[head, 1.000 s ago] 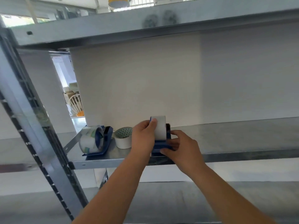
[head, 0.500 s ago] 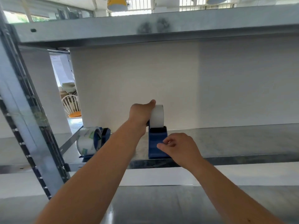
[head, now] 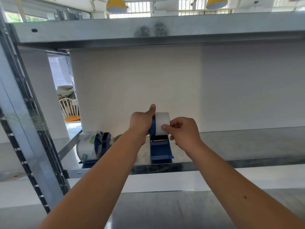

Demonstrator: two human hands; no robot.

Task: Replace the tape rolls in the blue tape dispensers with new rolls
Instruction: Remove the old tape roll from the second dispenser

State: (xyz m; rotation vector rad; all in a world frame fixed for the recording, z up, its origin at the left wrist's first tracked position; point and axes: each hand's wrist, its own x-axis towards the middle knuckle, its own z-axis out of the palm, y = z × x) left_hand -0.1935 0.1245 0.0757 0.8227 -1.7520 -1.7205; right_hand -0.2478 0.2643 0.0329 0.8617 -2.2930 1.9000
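While both forearms reach in over the lower shelf, the blue tape dispenser (head: 160, 150) stands near the front edge of the metal shelf (head: 239, 144), its low nose toward the camera and a white tape roll (head: 162, 120) seated upright at its far end. Left of that dispenser, the left hand (head: 141, 123) is closed around the roll's blue side, thumb pointing up past the top of the roll. Right of the dispenser, the right hand (head: 183, 131) has its fingers curled, and the thumb and forefinger press together on the roll's white face, apparently pinching at the tape's surface; whether a loose end is caught between them cannot be told. Well left of the dispenser, on the same shelf, a second dispenser (head: 102, 144) lies with a printed clear tape roll (head: 88, 145) mounted on it. Between the two dispensers a spare roll (head: 118, 137) peeks out, mostly hidden behind the left forearm.
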